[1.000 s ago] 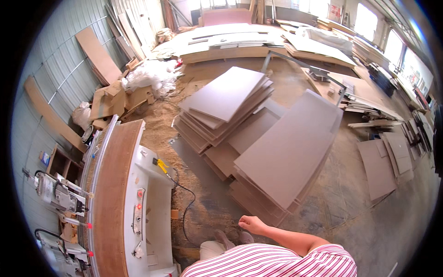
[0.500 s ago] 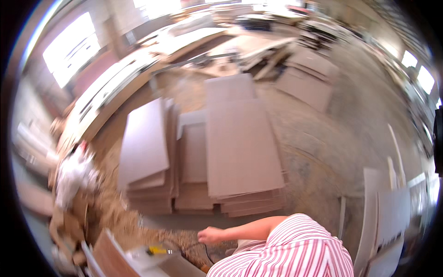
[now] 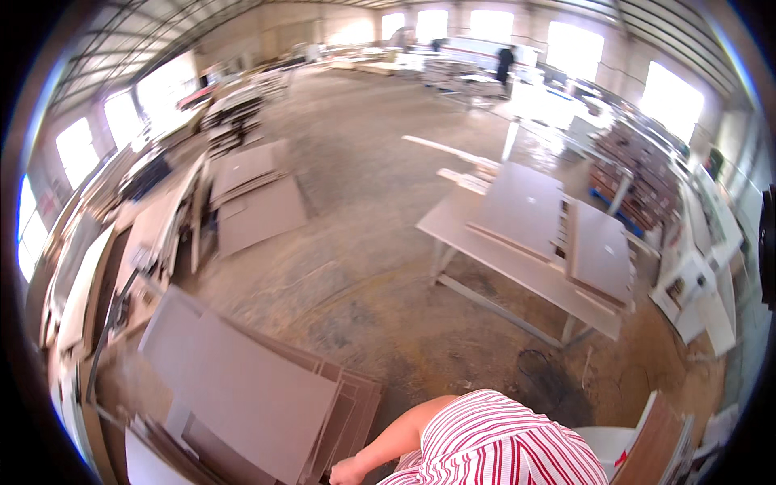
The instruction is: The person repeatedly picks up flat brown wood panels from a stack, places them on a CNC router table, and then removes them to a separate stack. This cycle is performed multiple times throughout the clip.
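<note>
The stack of brown panels (image 3: 259,388) lies left of the table (image 3: 451,220), nearer you. Your right hand (image 3: 347,471), also left of it, is beside the stack; whether its fingers are spread or closed, I cannot tell.

The big, flat, grey-brown boards (image 3: 263,392) over there lie in a messy pile, just past the fingers (image 3: 339,474) and to their left. Lower ones poke out beyond the fingers. I can't tell if they touch.
</note>
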`<action>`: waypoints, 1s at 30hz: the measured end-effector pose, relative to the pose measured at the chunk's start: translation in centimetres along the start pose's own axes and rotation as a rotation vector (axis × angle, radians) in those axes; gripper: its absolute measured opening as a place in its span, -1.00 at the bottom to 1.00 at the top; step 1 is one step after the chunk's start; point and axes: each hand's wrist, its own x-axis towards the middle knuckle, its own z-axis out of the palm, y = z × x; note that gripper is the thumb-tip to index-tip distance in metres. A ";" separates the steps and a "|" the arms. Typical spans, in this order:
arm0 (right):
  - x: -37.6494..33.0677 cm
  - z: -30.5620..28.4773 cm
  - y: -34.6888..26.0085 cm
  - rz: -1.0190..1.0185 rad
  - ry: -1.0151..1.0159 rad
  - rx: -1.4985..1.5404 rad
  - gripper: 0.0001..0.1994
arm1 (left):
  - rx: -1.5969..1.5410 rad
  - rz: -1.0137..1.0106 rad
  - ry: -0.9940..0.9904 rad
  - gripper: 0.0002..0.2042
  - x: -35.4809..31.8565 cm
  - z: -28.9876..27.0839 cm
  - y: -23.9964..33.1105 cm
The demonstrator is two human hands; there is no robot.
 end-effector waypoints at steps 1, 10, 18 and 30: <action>-1.4 -0.8 1.0 0.032 0.073 0.008 -0.80 | 0.019 0.015 -0.051 -0.70 0.1 1.3 0.3; -8.7 4.2 4.6 0.087 0.331 -0.040 -0.75 | 0.076 0.075 -0.238 -0.72 -4.6 6.5 0.1; -6.3 8.4 -3.2 -0.010 0.053 0.090 -0.72 | -0.033 0.053 0.052 -0.73 -13.1 2.1 -5.4; 21.5 2.5 -16.7 -0.036 0.032 0.166 -0.63 | -0.399 -0.269 1.054 -0.77 -31.2 -1.8 -17.2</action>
